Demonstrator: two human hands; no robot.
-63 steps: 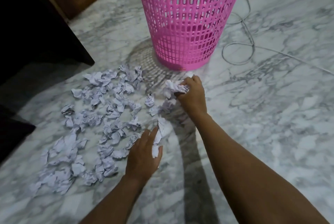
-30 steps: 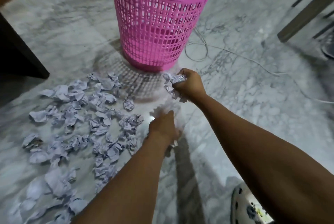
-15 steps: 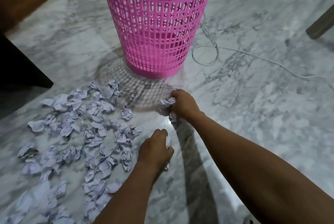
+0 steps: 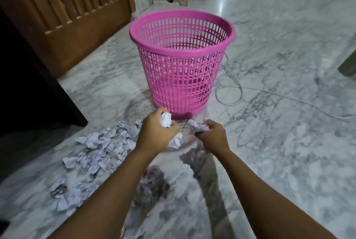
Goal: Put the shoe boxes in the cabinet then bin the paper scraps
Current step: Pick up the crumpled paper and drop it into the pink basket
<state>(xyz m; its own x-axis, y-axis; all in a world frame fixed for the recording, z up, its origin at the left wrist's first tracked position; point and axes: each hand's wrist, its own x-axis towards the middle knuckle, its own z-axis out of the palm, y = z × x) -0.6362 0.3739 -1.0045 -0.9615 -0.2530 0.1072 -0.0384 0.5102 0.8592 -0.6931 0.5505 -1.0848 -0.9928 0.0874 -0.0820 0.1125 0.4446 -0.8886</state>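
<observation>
Head view, left hand (image 4: 156, 136) and right hand (image 4: 211, 137) clutching paper scraps (image 4: 167, 119), forearms outstretched

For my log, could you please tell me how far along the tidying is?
No shoe boxes are in view, so that step cannot be judged. In hand: the left hand and right hand each grip crumpled paper scraps near the pink mesh bin. Remaining: many loose scraps on the marble floor.

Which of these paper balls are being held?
Only the wads in the left grip and right grip, before the pink basket; other scraps lie on the floor.
</observation>
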